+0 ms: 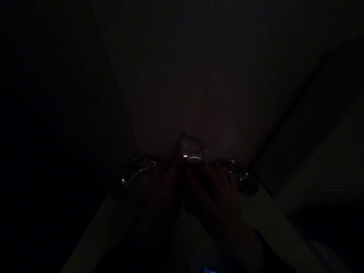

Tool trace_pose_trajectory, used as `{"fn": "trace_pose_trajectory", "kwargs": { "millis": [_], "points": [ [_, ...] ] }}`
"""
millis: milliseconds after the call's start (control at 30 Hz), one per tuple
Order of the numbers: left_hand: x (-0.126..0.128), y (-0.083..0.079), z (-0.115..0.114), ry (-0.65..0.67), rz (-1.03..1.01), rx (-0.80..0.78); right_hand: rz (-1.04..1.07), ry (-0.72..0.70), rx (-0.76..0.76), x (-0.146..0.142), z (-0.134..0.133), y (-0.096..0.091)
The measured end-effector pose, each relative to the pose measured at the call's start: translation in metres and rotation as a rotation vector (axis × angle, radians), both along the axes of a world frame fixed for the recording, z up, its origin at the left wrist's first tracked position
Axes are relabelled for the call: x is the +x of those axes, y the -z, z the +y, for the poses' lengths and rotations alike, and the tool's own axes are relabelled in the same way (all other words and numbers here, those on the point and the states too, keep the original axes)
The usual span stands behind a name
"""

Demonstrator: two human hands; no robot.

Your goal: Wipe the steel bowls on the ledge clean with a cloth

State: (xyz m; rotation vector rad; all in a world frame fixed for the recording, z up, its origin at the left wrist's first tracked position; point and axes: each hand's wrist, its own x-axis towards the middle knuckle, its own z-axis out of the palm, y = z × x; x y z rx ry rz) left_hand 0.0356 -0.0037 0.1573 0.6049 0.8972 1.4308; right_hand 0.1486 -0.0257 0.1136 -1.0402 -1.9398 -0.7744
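Note:
The picture is very dark. A small shiny metal vessel point(192, 148), rounded with a pointed lip at its upper left, shows in the middle between my hands. My left hand point(166, 191) is closed along its left and lower side. My right hand point(218, 189) is closed at its lower right, with curled fingers just below the metal. Shadow hides most of the fingertips and the lower part of the vessel. A metal dish point(139, 172) lies to the left, partly behind my left hand. Another metal dish point(241, 176) lies to the right, beside my right hand.
A pale table point(270, 223) lies under the hands, its edges slanting away on both sides. A thin bright strip point(206, 150) sticks out right of the vessel. Something blue point(209, 270) glows at the bottom edge. A dim pale surface point(176, 76) fills the far side.

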Motion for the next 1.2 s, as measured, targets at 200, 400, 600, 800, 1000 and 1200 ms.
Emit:
{"fn": "trace_pose_trajectory", "kwargs": {
  "millis": [200, 400, 600, 800, 1000, 1200],
  "points": [
    [0.0, 0.002, -0.002, 0.12, 0.064, 0.01, 0.009, 0.081, 0.003, 0.007, 0.002, -0.008],
    [-0.003, -0.004, 0.001, 0.007, 0.104, -0.044, -0.006, -0.021, -0.001, -0.002, -0.001, -0.001],
    [-0.003, 0.004, -0.001, 0.093, 0.165, -0.036, 0.059, 0.1, 0.0, 0.008, -0.001, -0.012],
    [-0.005, 0.005, 0.002, 0.035, 0.152, -0.014, 0.026, 0.064, 0.019, 0.003, -0.004, -0.007],
    [-0.009, 0.002, 0.003, 0.065, 0.146, -0.001, 0.009, 0.035, 0.023, 0.0, -0.004, -0.003],
    [-0.004, 0.003, 0.002, 0.079, 0.105, 0.021, 0.057, 0.11, -0.009, 0.01, 0.001, -0.01]
  ]
}}
